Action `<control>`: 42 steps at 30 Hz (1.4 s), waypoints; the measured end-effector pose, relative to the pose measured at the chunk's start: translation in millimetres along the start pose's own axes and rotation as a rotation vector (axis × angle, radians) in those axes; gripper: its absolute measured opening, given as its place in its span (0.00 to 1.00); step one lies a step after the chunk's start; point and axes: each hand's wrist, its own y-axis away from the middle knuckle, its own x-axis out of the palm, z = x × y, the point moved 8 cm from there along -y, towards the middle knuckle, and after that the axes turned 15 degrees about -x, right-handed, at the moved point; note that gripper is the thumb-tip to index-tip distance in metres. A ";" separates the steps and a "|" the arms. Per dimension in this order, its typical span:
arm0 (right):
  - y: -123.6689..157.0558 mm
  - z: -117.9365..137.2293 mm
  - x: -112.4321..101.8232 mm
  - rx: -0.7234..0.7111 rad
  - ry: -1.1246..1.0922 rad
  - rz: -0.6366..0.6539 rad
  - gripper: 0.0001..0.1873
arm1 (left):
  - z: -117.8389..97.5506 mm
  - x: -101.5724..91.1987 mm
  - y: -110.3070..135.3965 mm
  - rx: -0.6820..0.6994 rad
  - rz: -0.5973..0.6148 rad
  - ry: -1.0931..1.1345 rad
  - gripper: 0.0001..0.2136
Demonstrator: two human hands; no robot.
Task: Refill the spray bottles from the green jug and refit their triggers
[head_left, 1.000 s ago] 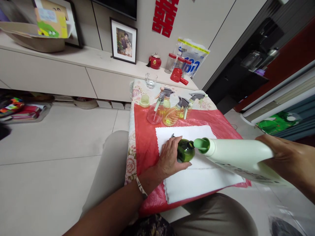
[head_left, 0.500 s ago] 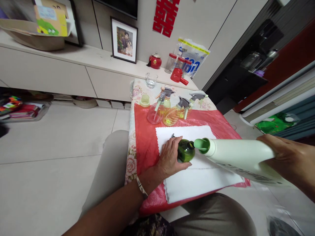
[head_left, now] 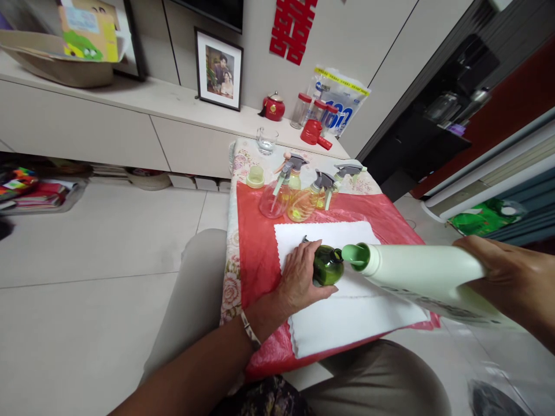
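Note:
A dark green see-through bottle (head_left: pixel 326 267) with an open neck is held by my left hand (head_left: pixel 301 276), fingers curved round its left side, over a white cloth (head_left: pixel 347 323). My right hand (head_left: pixel 498 268) grips a large pale green jug (head_left: pixel 425 268), tipped on its side with the mouth facing left. The jug's green spout (head_left: pixel 354 253) reaches the small bottle's neck; whether liquid flows between them I cannot make out. Part of a small dark piece (head_left: pixel 306 238) shows behind my left fingers.
Several spray bottles (head_left: pixel 302 203) stand just past the cloth on the red sheet (head_left: pixel 255 248). A pale green cap (head_left: pixel 255 177) is left of them, a glass cup (head_left: pixel 266 140) farther back. On the cabinet stand a red jar (head_left: pixel 273 107) and a picture frame (head_left: pixel 219 69).

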 end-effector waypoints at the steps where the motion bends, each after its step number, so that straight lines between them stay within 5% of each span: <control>1: -0.3 0.1 -0.5 0.000 0.002 -0.005 0.12 | -0.2 0.2 0.1 0.005 0.000 0.002 0.48; 42: -3.6 2.3 -2.4 -0.023 0.034 -0.008 0.11 | 0.1 0.4 0.2 -0.001 0.002 -0.010 0.48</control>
